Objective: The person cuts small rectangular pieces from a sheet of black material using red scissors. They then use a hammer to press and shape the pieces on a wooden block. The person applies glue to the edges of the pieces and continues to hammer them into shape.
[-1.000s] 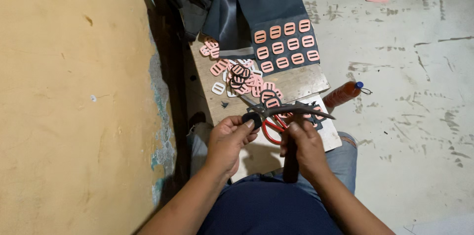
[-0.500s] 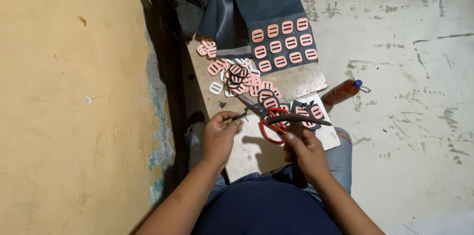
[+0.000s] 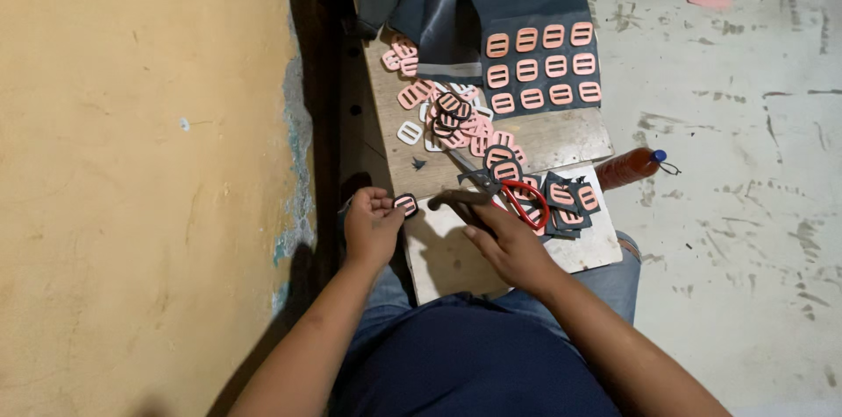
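My left hand (image 3: pixel 371 226) pinches a small pink slide buckle edged in dark cloth (image 3: pixel 405 204) just off the board's left edge. To its right, my right hand (image 3: pixel 504 240) grips red-handled scissors (image 3: pixel 524 200) whose dark blades point left toward that piece. The hand hides part of the handles. A loose heap of pink buckles (image 3: pixel 456 119) lies on the wooden board (image 3: pixel 561 143) beyond my hands. Several cut buckle pieces with dark backing (image 3: pixel 572 203) sit to the right of the scissors.
Dark cloth with rows of pink buckles stuck on it (image 3: pixel 539 66) drapes over the board's far end. A brown bottle with a blue cap (image 3: pixel 630 167) lies on the concrete floor (image 3: pixel 745 206) at right. A yellow wall (image 3: pixel 132 163) stands close on the left.
My left hand has drawn away to the left with one cut buckle piece. The scissors have dropped lower and their blades have come together.
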Demonstrator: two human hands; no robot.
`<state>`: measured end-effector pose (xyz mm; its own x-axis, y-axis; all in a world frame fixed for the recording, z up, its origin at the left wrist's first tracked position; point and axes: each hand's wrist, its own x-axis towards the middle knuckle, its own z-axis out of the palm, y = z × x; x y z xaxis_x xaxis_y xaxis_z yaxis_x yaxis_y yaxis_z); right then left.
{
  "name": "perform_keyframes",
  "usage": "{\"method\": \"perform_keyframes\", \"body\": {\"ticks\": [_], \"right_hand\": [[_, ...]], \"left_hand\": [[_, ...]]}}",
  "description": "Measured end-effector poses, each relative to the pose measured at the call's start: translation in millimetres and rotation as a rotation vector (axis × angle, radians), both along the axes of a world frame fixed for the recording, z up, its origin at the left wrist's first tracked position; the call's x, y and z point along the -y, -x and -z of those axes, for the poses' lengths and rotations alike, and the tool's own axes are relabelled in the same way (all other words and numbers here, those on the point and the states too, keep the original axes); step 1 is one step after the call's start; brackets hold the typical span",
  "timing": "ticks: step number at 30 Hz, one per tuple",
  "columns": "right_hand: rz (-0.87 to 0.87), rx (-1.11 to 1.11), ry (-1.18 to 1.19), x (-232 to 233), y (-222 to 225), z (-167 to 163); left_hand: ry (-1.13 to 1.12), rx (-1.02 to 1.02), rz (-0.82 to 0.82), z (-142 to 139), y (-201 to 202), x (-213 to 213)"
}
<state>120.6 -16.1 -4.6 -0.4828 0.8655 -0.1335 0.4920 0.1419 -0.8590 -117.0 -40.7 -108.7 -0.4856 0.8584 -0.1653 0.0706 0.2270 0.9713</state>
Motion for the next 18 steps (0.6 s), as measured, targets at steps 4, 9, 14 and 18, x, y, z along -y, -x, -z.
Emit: {"method": "perform_keyframes", "body": {"ticks": [4,9,14,18], "right_hand": [[-0.073,0.106,-0.222,-14,29,-3],[-0.158,-0.024,-0.245,-18,49,-5],[-0.104,0.036,-0.153,-14,53,2],[-0.147,0.175,-0.168,-17,53,14]], "left_hand": [[0.182,-0.049,-0.054,-4,5,-8],[0.181,0.284,-0.083,-6,6,-14],[0.258,0.137,-0.092,-6,5,-12],[0.217,0.029,-0.065,-7,4,-8]]}}
